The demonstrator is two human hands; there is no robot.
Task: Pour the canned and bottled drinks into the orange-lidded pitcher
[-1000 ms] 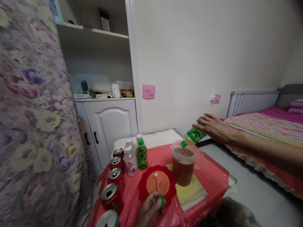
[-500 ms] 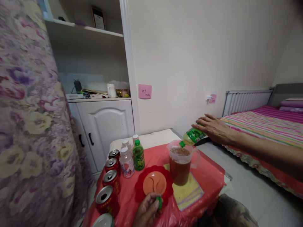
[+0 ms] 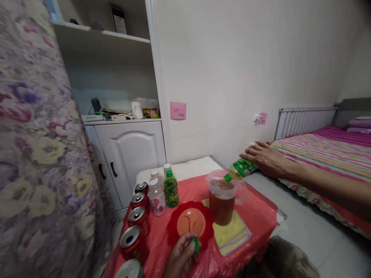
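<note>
My right hand (image 3: pixel 268 159) grips a green-labelled drink bottle (image 3: pixel 245 168), tilted with its green neck pointing down-left at the rim of a clear plastic pitcher (image 3: pixel 240 195). Reddish-brown liquid with foam on top fills much of the pitcher, which stands on a folded yellow cloth (image 3: pixel 232 237). I cannot make out a stream from the bottle. Low in front, my left hand (image 3: pixel 182 256) pinches a small green bottle cap (image 3: pixel 196 244) between thumb and fingers. Just beyond it sits a red scalloped dish (image 3: pixel 207 227) with an orange centre.
Along the table's left side stand several red cans (image 3: pixel 133 243), some clear bottles with white caps (image 3: pixel 158 199) and an upright green bottle (image 3: pixel 171 191). A red plastic sheet (image 3: pixel 257 216) covers the table. A bed (image 3: pixel 319 144) is at the right, a floral curtain (image 3: pixel 34 154) at the left.
The tilted bottle and my right hand have shifted slightly right relative to the pitcher. My left hand still pinches the cap. The whole view has shifted a little.
</note>
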